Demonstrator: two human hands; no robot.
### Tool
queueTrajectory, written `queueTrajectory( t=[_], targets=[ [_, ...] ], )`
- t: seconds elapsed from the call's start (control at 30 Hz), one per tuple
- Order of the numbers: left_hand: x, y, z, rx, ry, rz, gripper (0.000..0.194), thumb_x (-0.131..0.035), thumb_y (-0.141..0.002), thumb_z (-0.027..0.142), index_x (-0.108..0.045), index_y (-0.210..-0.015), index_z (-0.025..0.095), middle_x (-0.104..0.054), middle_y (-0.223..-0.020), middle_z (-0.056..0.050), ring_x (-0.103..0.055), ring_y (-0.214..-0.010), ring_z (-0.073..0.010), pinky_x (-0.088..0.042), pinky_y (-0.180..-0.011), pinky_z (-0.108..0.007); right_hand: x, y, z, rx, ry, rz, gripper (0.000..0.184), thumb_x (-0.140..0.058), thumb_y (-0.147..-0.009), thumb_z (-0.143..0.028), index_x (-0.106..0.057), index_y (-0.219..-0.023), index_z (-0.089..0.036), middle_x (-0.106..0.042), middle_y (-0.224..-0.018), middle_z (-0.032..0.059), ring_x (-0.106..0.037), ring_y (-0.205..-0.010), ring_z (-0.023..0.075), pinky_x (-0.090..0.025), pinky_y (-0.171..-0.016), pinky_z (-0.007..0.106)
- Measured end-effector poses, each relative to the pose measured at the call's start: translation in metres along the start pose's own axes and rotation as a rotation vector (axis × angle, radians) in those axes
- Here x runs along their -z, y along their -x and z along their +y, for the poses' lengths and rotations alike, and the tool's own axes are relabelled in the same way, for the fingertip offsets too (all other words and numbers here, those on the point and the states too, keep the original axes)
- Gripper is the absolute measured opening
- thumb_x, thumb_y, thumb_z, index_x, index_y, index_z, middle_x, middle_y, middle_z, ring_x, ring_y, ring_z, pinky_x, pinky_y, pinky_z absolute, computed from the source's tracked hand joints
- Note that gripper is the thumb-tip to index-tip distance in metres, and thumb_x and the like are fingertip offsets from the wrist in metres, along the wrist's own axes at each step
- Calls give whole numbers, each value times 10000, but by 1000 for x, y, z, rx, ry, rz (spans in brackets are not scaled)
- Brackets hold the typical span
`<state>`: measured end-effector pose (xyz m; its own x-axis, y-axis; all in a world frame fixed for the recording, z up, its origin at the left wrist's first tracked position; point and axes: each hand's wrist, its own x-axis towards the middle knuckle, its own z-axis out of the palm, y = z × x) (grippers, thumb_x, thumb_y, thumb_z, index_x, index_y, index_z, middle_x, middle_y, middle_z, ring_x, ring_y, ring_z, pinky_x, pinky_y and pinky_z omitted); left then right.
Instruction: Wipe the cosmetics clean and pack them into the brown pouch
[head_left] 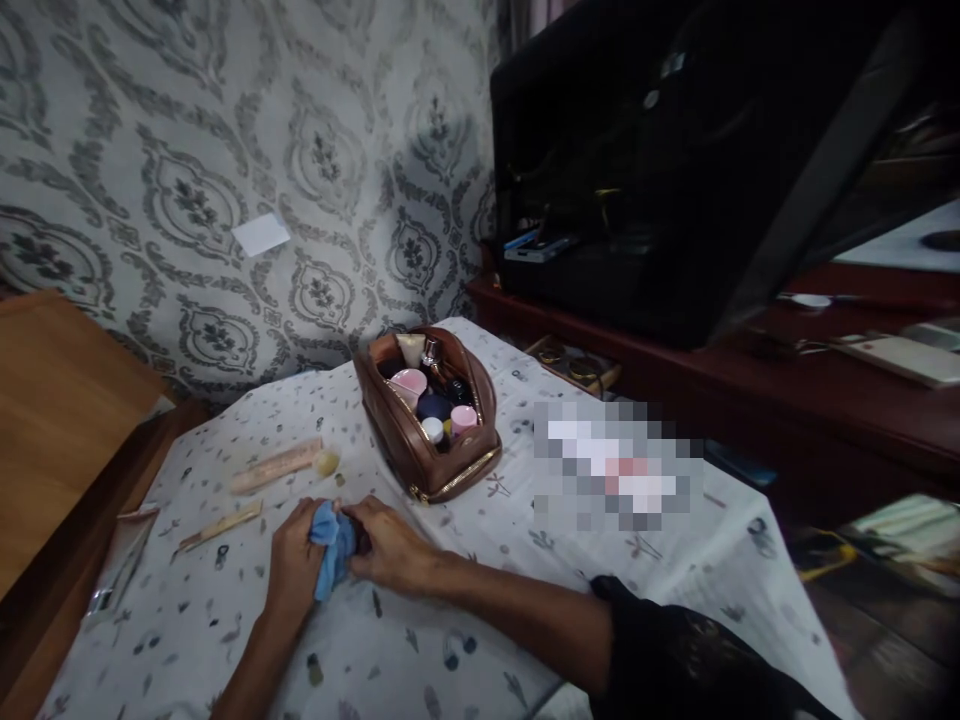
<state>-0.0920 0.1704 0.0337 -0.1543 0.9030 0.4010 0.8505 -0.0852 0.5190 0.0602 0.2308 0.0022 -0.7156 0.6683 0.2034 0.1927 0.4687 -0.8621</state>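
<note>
A crumpled blue cloth (330, 548) is bunched between my two hands, low over the patterned tablecloth. My left hand (294, 552) is closed round it from the left. From the right, my right hand (396, 548) meets the cloth with curled fingers, closed on a small dark thing (361, 540) partly hidden by them; its kind cannot be made out. Just beyond my hands stands an unzipped brown toiletry bag (394, 445), full of jars, tubes and bottles. Among these are a pink-lidded jar (464, 419) and a white cap (433, 430).
On the tablecloth (465, 640) at left lie a pinkish tube (277, 467) with a round yellowish cap, a slim beige stick (221, 525) and a silver-ended tube (120, 565). A blurred-out item (615, 465) lies right of the bag. A television (637, 180) stands behind.
</note>
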Motion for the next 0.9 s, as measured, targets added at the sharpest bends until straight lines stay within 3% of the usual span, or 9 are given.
queueTrajectory(
  t=[0.13, 0.27, 0.43, 0.57, 0.77, 0.9],
  targets=[
    [-1, 1, -9, 80, 20, 35, 315, -506, -836, 443, -647, -731, 182, -646, -670, -5, -592, -617, -166, -472, -631, -250, 0, -2, 2, 48, 45, -62, 405, -734, -697, -278, -636, -1074, -165, -552, -901, 19, -548, -797, 173, -480, -758, 276],
    [0, 2, -16, 172, 23, 60, 332, -538, -753, 492, -675, -787, 192, -648, -617, 16, -595, -572, -175, -472, -575, -246, 1, -2, 3, 126, 124, -95, 481, -753, -720, -346, -605, -1132, -146, -571, -940, 39, -571, -908, 209, -491, -818, 293],
    [1, -1, -20, 282, 140, 63, 425, -613, -678, 599, -679, -789, 194, -691, -687, -11, -638, -661, -212, -509, -616, -274, 0, -1, 0, 179, 159, -119, 563, -721, -785, -335, -537, -1279, -135, -612, -1068, 74, -558, -1104, 237, -474, -925, 302],
    [0, 0, -22, 389, 232, 44, 518, -642, -655, 686, -671, -768, 181, -692, -707, -32, -660, -724, -239, -541, -699, -321, -1, -2, 2, 151, 133, -102, 592, -726, -795, -333, -526, -1322, -152, -620, -1108, 80, -581, -1092, 236, -471, -938, 317],
    [-3, 11, -15, 274, 302, -31, 537, -545, -829, 639, -649, -1084, 178, -715, -973, -72, -668, -957, -262, -538, -882, -375, 1, 0, 1, 70, 88, -60, 677, -753, -744, -310, -528, -1364, -161, -628, -1128, 100, -602, -1053, 260, -486, -921, 359],
    [-4, 14, -15, 94, 305, -161, 610, -649, -767, 575, -568, -1243, 202, -648, -1235, -110, -600, -1179, -302, -462, -1042, -437, 8, 4, -6, -51, 69, -17, 690, -742, -734, -290, -532, -1378, -158, -600, -1153, 121, -603, -1039, 258, -482, -934, 366]
  ],
)
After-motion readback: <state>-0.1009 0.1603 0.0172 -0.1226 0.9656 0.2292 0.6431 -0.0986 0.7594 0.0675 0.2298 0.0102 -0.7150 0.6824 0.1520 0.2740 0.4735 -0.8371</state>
